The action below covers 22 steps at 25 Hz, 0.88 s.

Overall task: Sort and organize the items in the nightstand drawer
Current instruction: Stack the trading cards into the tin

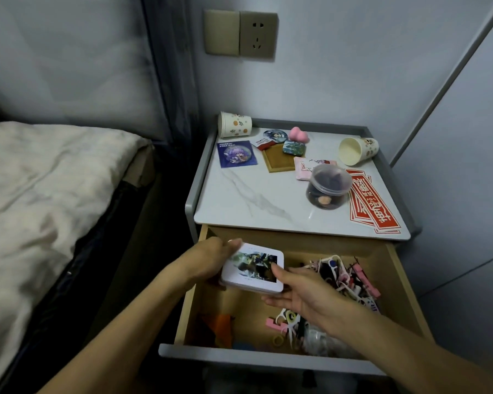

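The nightstand drawer stands pulled out below me. Over its left half I hold a white stack of picture cards with both hands. My left hand grips the stack's left edge. My right hand holds its right edge, thumb on top and fingers underneath. A tangle of pink, white and black hair clips fills the drawer's right side. More clips and an orange item lie near its front.
On the marble nightstand top lie two tipped paper cups, a blue badge card, a wooden tray, a pink toy, a clear lidded jar and red stickers. A bed lies left.
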Tool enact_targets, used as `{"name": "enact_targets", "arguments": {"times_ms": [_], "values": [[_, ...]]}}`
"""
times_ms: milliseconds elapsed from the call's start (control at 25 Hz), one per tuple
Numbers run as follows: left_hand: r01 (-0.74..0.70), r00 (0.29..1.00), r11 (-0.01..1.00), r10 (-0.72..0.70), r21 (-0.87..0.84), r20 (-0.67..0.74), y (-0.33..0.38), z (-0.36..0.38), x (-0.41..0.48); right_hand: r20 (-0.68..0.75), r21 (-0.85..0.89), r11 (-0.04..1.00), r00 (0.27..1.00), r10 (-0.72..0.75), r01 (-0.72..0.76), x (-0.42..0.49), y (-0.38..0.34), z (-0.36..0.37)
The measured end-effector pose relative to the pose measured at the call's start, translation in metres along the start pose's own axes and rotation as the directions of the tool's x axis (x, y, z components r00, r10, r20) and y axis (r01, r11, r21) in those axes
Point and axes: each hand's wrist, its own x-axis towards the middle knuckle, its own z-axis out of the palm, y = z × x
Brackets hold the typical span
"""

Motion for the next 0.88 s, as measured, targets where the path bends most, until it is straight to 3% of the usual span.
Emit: {"name": "enact_targets", "arguments": {"times_ms": [80,160,360,880], "values": [[0.112,0.964,0.909,-0.001,0.401,-0.266,-0.011,-0.003,0.01,-0.016,-0.062,0.998,1.0,0.011,-0.012,0.013,-0.002,0.005],[0.222,0.887,0.799,0.073,0.559,-0.457,-0.023,-0.007,0.016,-0.088,-0.195,0.98,0.996,0.011,-0.029,0.03,-0.004,0.01],[0.245,0.914,0.716,0.055,0.654,-0.403,-0.039,-0.004,0.029,-0.229,-0.466,0.884,0.969,-0.091,-0.027,0.08,0.006,0.024],[0.201,0.917,0.647,0.139,0.735,-0.373,-0.048,-0.008,0.048,-0.237,-0.666,0.746,0.948,-0.212,0.0,0.109,0.008,0.04]]}}
